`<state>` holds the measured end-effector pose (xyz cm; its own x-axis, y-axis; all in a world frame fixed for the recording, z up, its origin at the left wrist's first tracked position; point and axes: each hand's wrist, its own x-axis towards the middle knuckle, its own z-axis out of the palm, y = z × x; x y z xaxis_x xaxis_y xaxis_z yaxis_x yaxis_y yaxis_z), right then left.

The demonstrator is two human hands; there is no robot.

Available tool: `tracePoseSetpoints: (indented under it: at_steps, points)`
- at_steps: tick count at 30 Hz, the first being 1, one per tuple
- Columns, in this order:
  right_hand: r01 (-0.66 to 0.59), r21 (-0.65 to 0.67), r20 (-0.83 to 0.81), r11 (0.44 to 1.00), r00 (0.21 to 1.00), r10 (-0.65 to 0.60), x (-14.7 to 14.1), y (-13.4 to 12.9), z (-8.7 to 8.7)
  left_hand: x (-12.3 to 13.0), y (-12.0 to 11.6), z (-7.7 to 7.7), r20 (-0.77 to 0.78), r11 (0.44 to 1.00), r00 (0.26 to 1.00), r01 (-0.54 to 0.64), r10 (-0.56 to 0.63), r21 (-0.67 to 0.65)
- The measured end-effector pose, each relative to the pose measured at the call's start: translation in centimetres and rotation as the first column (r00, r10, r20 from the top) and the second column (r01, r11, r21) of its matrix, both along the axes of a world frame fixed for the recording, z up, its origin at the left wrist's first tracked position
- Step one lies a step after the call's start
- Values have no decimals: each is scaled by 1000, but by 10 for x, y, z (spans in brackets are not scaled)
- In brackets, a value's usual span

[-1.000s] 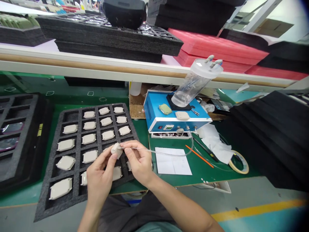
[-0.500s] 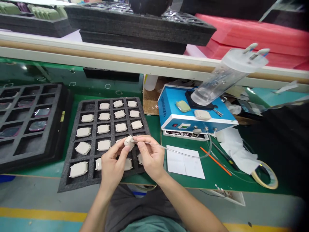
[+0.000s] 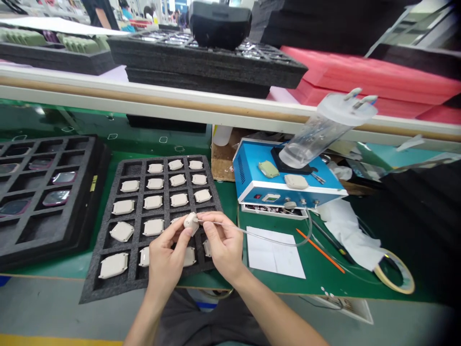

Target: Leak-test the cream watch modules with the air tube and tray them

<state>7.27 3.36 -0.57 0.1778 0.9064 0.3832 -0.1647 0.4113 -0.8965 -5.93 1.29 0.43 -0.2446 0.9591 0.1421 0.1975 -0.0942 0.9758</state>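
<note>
Between thumb and fingers, my left hand [image 3: 169, 250] grips a beige watch case [image 3: 191, 222], tilted on edge above the foam tray. My right hand [image 3: 225, 245] is closed on the end of a clear thin tube [image 3: 262, 239], its tip against or beside the case; actual contact is too small to make out. That tube runs right to the front of a blue machine [image 3: 288, 192]. Below my hands lies a dark grey foam tray [image 3: 139, 245] with several beige cases in its pockets, some hidden behind my fingers.
A second foam tray stack [image 3: 86, 211] with dark glossy pieces stands left. On the machine rest a green case [image 3: 268, 168], a beige case [image 3: 296, 181] and a clear cylinder [image 3: 306, 139]. White paper [image 3: 275, 254], an orange stick [image 3: 320, 251] and a tape roll [image 3: 396, 274] lie right.
The whole view has tilted upward a little, so the bench sits lower in the picture. Both hands keep the same hold on the case and the tube.
</note>
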Motion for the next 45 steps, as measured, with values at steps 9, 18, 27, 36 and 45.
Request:
tracePoseSetpoints:
  at_steps: [9,18,27,36,45]
  points:
    - [5,3,28,1000,1000,-5,-1,2,2,-2,1,0,-13,1000,1000,-8,8,-12]
    - [6,45,11,999,1000,-6,-2,5,-1,-2,3,1,-32,1000,999,-30,30,-3]
    - [10,54,12,999,1000,-11,-3,8,-2,-2,5,-1,-75,998,995,-63,63,-2]
    - [-8,58,-18,998,1000,9,-2,8,-2,-1,5,0,-79,998,994,-69,69,-7]
    - [-11,60,-29,998,999,12,-2,8,-2,-2,5,0,-91,998,994,-63,62,-8]
